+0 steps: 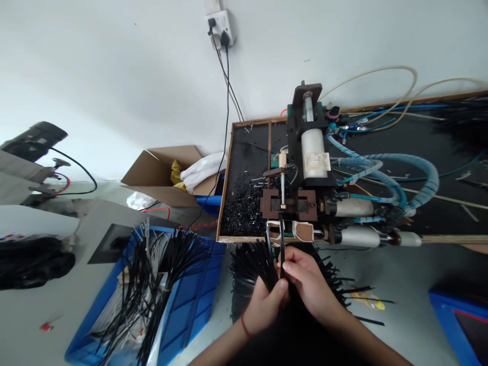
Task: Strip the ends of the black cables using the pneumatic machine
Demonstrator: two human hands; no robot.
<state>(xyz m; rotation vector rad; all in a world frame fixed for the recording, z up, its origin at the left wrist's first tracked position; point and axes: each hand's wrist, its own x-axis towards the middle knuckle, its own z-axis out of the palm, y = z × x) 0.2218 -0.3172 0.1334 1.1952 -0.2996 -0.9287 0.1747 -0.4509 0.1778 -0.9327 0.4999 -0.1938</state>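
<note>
My left hand [265, 305], with a red string at the wrist, is closed around a bundle of thin black cables [253, 259] whose ends fan out toward the bench edge. Beside it, my right hand [307, 282] pinches one black cable [282, 251] between thumb and fingers. That cable points up into the brown metal jaws [271, 203] of a pneumatic machine [314, 152]; its tip is hidden there. The two hands nearly touch, just in front of the bench. More black cables [339, 282] lie below and behind my right hand.
Small black cut pieces [244, 208] cover the left part of the wood-edged bench [224, 188]. Blue air hoses [419, 168] run right of the machine. A blue crate [198, 310] of black and white cables stands lower left, near an open cardboard box [148, 175]. Another blue bin [457, 315] is lower right.
</note>
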